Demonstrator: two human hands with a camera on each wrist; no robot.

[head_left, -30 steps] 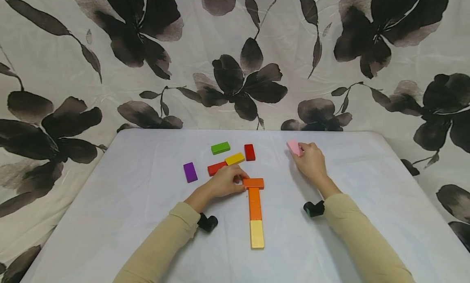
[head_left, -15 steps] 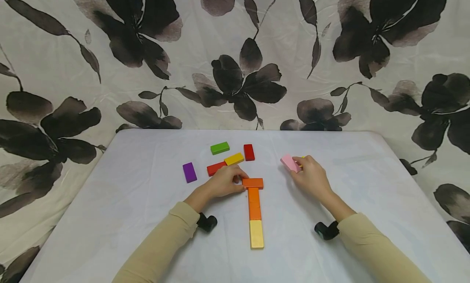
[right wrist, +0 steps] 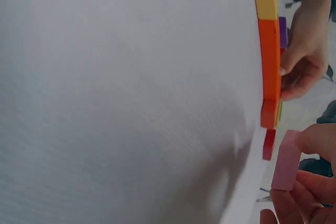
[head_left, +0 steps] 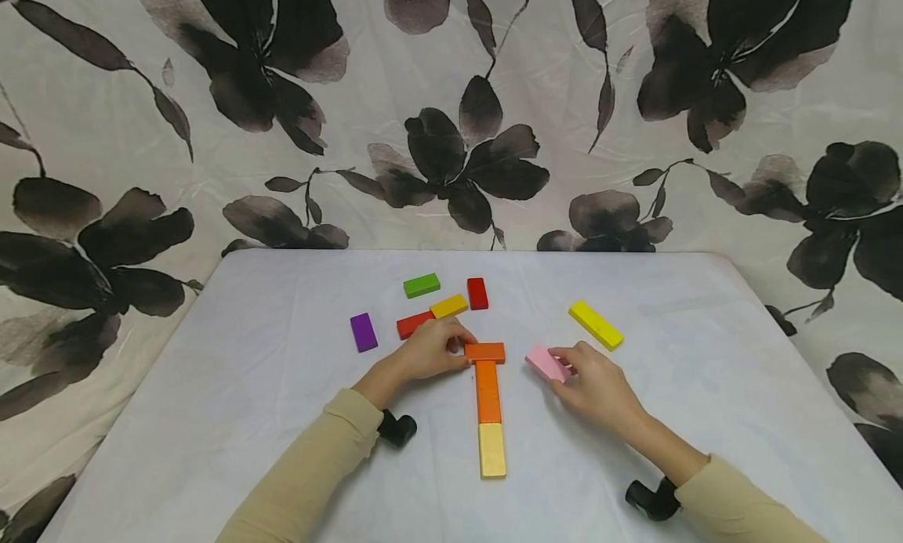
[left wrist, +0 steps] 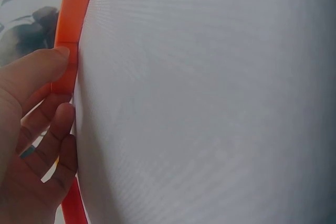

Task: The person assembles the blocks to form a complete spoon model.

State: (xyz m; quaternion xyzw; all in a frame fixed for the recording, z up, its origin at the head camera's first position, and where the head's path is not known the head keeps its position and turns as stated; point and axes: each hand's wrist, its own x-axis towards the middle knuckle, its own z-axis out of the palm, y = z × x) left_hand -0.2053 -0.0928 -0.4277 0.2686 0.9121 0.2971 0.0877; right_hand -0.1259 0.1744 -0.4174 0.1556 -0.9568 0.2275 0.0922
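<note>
The left hand (head_left: 425, 349), nearly closed, pinched the crossways orange block (head_left: 488, 353). Right of that block, the right hand (head_left: 598, 386), nearly closed too, pinched a pink block (head_left: 545, 363).

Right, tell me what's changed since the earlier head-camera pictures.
The right hand has carried the pink block closer in and leftward, toward the orange crosspiece, uncovering the long yellow block. The left hand still holds the crosspiece; the other blocks stayed put.
</note>
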